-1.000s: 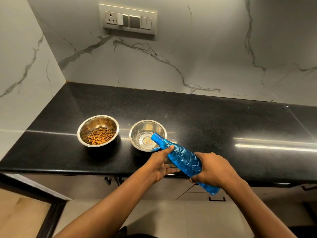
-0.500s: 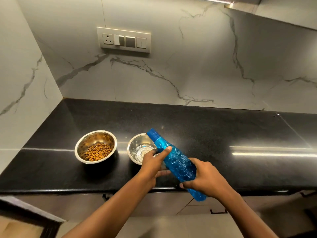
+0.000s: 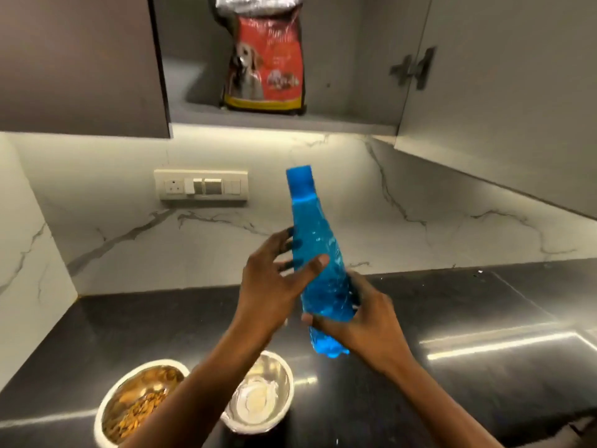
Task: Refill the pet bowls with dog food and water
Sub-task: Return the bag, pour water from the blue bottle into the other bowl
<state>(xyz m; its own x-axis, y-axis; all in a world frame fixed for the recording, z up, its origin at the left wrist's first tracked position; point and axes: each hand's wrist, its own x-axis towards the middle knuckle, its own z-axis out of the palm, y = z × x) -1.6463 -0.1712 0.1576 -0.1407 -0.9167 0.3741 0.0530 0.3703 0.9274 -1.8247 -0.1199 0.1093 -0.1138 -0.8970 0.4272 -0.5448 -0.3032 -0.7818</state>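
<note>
A blue plastic water bottle stands nearly upright in the air above the black counter, its blue cap on top. My right hand grips its lower body. My left hand rests against its middle, thumb across the front and fingers spread behind. Below, a steel bowl holds brown dog food, partly hidden by my left forearm. Beside it on the right a second steel bowl holds water. A red dog food bag stands on the shelf of the open upper cabinet.
The open cabinet door juts out at the upper right, over the black counter. A switch plate is on the marble back wall. A marble side wall closes off the left.
The bottle has gone from tilted over the water bowl to nearly upright and higher. Both hands rose with it. The view tilted up, revealing the open cabinet and the dog food bag.
</note>
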